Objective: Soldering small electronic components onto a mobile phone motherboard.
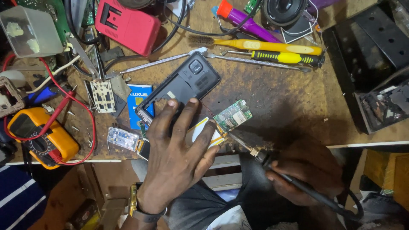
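Left hand [177,149], a gold-cased watch [133,199] on its wrist, lies flat with fingers spread over the near edge of the workbench [272,98]; its fingertips press on the black back cover of a phone [181,87] and on a white-and-yellow flat part [203,130] lying just beside it. It grips nothing, only pinning these down. Right hand [304,176] sits lower, off the bench edge, fingers wrapped round the black handle of a soldering iron [272,164]; the iron's metal shaft slants up and left, and its tip touches the edge of a small green circuit board [233,115], which lies on the bench just right of the phone cover.

To the left of the resting hand lies a small clear-framed part [122,138], and past it a yellow multimeter [40,138] with red leads [85,110] looping across the wood. A blue battery [139,102] lies partly under the phone cover. Beyond the cover, long metal tweezers [157,64] stretch across the bench, meeting a yellow-and-black screwdriver [285,57] and a yellow-handled brush [264,46]. Farther back stand a red boxy unit [128,25], a purple tool with an orange cap [245,21], a round black speaker [284,12] and a clear plastic tub [30,32] at the far left. A black perforated metal case [375,42] sits at the far right.
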